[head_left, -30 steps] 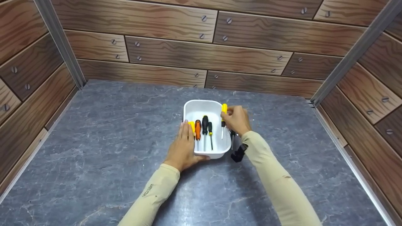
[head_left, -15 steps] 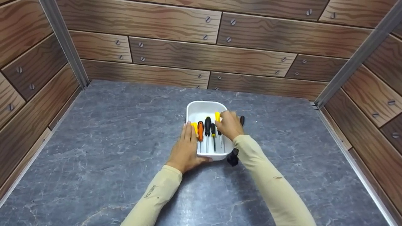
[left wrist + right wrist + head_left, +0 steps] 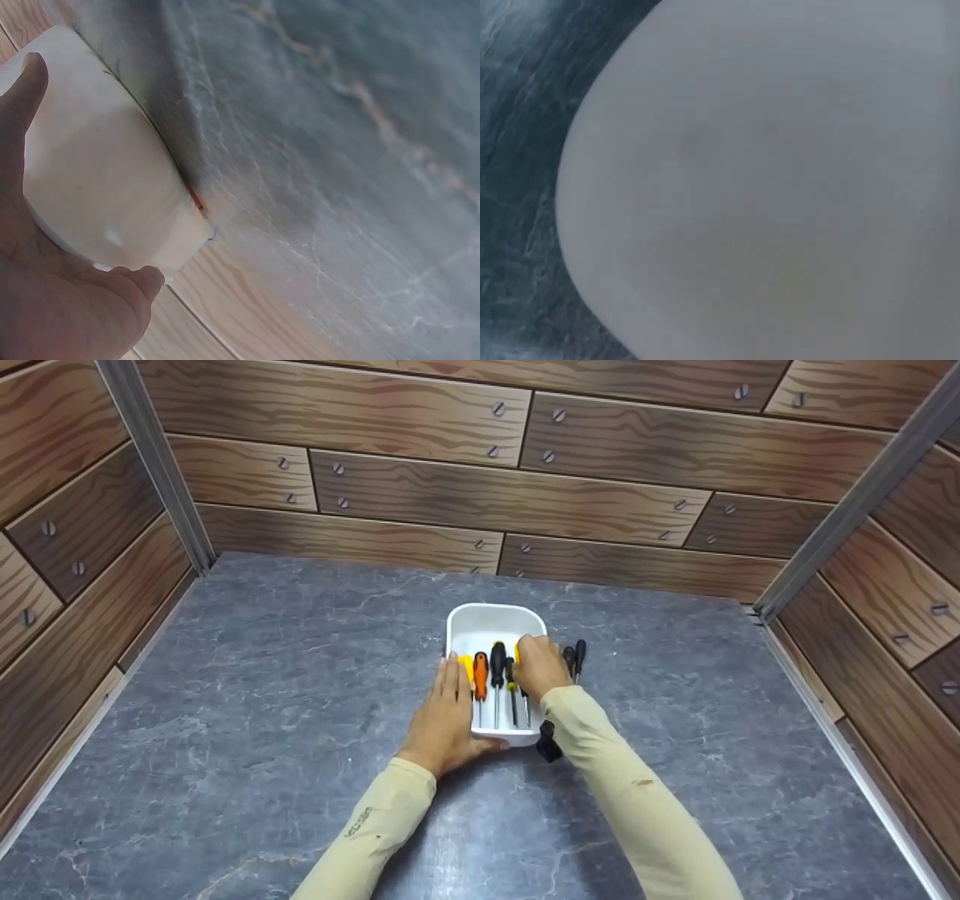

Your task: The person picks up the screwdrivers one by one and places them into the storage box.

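Your left hand [image 3: 440, 727] steadies the box [image 3: 496, 607], its fingers straight along the left side and its thumb spread wide along the near end. The left wrist view also shows it against the pale outer wall, thumb and fingers well apart.

Your right hand [image 3: 541, 669] reaches in over the right rim, fingers curled narrowly round the yellow screwdriver [image 3: 517, 651]. A sliver of its handle shows beside your knuckles and its shaft comes out below, pointing toward you; your fingertips themselves are hidden.

The box is white and stands on the grey tabletop [image 3: 262, 697] in front of you. Inside it, from the left, lie a yellow handle [image 3: 466, 663] just beside your left fingers, the orange screwdriver [image 3: 481, 675], the black screwdriver [image 3: 498, 662] and the slim screwdriver [image 3: 511, 682], which sits close against your right hand. Their tips point toward you.

Outside, just right of the box, two dark screwdrivers [image 3: 580, 655] lie near each other, partly covered by your right arm. Beige sleeves [image 3: 637, 780] cover both your arms. Wood-patterned walls [image 3: 420, 480] stand behind and at both sides.
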`<state>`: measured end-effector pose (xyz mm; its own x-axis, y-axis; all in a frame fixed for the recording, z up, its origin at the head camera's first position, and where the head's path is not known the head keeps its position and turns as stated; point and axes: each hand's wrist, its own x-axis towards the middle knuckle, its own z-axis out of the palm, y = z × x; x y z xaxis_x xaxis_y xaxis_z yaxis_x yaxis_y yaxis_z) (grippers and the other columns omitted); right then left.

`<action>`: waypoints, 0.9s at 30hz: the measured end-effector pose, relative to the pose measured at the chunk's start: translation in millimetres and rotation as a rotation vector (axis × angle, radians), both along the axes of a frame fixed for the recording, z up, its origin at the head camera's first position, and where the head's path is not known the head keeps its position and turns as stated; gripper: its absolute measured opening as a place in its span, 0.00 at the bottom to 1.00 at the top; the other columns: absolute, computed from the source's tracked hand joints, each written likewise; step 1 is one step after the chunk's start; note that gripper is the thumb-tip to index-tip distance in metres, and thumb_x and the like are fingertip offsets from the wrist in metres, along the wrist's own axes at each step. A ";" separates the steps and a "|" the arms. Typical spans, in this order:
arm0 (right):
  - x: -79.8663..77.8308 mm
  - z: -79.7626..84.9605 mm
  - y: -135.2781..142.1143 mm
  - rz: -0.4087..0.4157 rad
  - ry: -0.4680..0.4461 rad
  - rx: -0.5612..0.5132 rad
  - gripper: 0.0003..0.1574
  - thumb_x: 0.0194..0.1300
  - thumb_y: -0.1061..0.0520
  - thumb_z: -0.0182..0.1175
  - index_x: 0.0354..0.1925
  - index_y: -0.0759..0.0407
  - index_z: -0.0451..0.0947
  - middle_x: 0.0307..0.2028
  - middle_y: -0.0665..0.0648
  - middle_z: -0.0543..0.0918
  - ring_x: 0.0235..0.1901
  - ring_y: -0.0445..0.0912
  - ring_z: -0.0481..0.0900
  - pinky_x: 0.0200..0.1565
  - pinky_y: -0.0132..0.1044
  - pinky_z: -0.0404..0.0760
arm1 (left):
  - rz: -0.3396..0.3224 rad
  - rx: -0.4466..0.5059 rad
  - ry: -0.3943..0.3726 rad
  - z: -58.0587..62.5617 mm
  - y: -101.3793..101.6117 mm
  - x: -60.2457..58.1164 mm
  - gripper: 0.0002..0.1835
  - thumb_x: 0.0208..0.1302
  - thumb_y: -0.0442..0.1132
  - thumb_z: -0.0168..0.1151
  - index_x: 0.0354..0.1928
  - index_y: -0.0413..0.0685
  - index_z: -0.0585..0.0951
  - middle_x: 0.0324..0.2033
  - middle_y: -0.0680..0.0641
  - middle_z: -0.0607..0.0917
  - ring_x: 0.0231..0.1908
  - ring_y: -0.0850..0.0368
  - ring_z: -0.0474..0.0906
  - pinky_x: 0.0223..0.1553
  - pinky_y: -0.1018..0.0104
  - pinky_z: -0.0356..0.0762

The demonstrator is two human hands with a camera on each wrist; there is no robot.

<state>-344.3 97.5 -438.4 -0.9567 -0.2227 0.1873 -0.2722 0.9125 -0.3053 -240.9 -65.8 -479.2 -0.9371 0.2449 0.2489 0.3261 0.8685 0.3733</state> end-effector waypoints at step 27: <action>0.8 -14.3 -10.4 0.039 0.023 0.123 0.06 0.52 0.70 0.67 0.32 0.70 0.82 0.34 0.73 0.85 0.37 0.69 0.85 0.39 0.60 0.85 | -0.010 -0.009 0.044 -1.4 -1.2 0.6 0.71 0.47 0.71 0.73 0.73 0.20 0.53 0.74 0.23 0.51 0.74 0.29 0.50 0.73 0.47 0.57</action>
<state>-343.5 87.1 -452.6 -0.9427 -0.2820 0.1780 -0.3135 0.9314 -0.1848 -240.3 -67.1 -480.6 -0.9225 0.2570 0.2880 0.3513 0.8682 0.3505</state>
